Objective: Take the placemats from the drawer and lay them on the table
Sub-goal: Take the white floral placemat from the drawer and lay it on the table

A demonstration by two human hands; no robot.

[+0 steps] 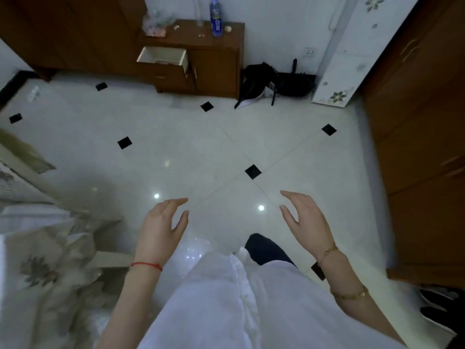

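Along the left edge of the floor: a pale cloth with a flower print, blurred, draped over something whose shape cannot be told.

Lower left of centre: left hand, empty, fingers spread loosely and slightly curled, palm turned inward, held above the tiles; a red string round the wrist.

Far edge of the floor, against the wall: a small brown cabinet. Its top left drawer stands pulled out, pale inside; something thin lies at its front edge, too small to identify, so the placemats cannot be made out. On the cabinet top: a clear bag at the left corner, a blue-labelled bottle upright near the right edge, with a few small bits between.

Lower centre: white clothing and one dark shoe on the tiles.

Lower right of centre: right hand, empty, fingers open and apart, facing the left one; a gold bracelet at the wrist and a second up the forearm.

Far right of the cabinet: a black bag on the floor, touching the wall.

Right edge: brown wooden doors.
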